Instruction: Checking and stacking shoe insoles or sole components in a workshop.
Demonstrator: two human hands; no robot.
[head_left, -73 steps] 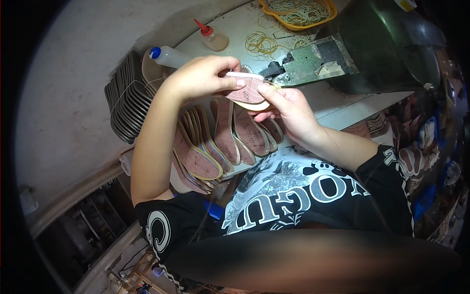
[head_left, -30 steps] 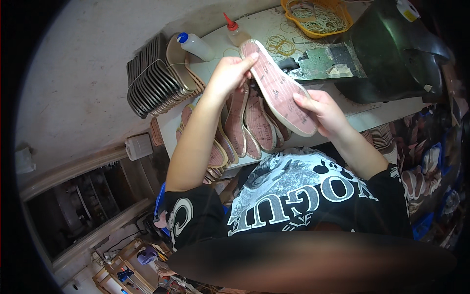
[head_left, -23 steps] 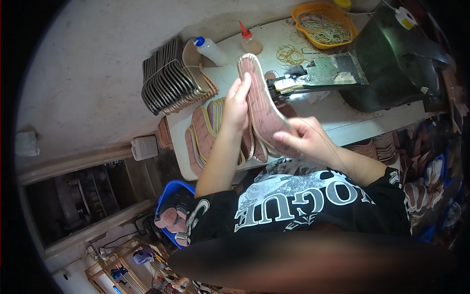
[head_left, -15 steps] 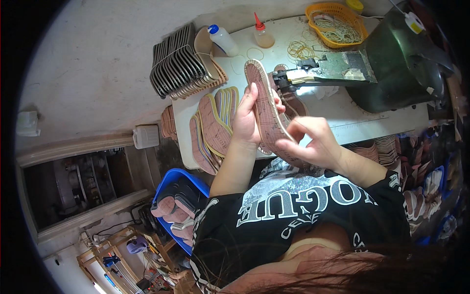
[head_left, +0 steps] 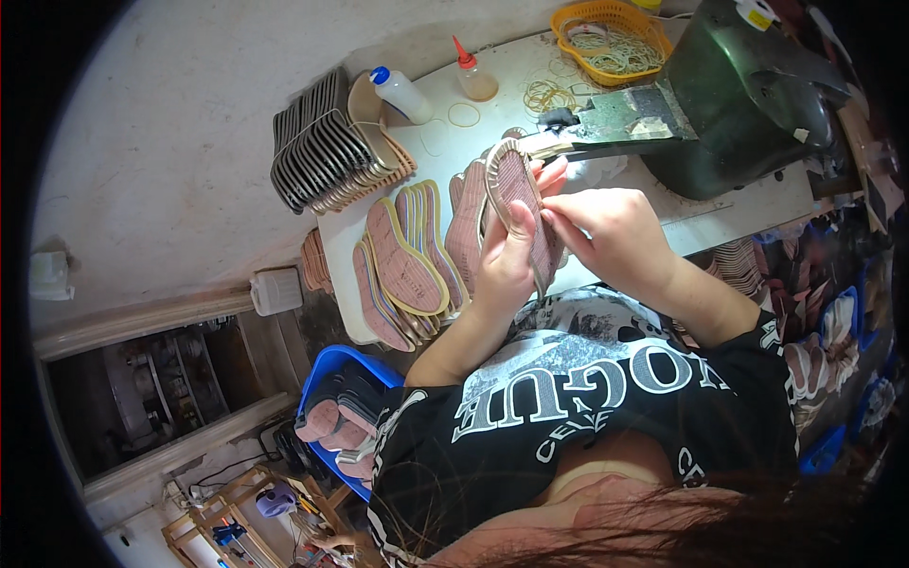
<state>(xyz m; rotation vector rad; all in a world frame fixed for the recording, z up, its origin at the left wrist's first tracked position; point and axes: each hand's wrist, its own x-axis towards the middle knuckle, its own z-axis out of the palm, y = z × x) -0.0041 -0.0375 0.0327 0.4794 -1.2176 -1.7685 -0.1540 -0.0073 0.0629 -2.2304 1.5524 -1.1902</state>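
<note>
A shoe sole (head_left: 516,180) covered in pink plaid cloth, with a pale gathered binding round its edge, is held up over the near side of the table. My left hand (head_left: 509,260) grips it, the thumb lying across the cloth face and fingertips showing past the far edge. At the sole's right edge my right hand (head_left: 615,222) pinches the rim between thumb and index finger. Just behind stands the dark green sewing machine (head_left: 739,104), its arm reaching toward the sole's upper end. More pink soles (head_left: 466,222) rest on the table, partly hidden by the held one.
Yellow-edged pink soles (head_left: 402,256) lie fanned on the table's left. Behind them stand a bound stack of dark soles (head_left: 317,142), a blue-capped bottle (head_left: 402,97) and a red-tipped bottle (head_left: 478,83). A yellow basket (head_left: 570,47) holds bands. A blue bin (head_left: 383,367) of soles stands lower left.
The sole has turned in my hands, its upper end bent over. My right hand has slid up its right edge into a pinch. My left thumb sits lower on it. The view has shifted slightly.
</note>
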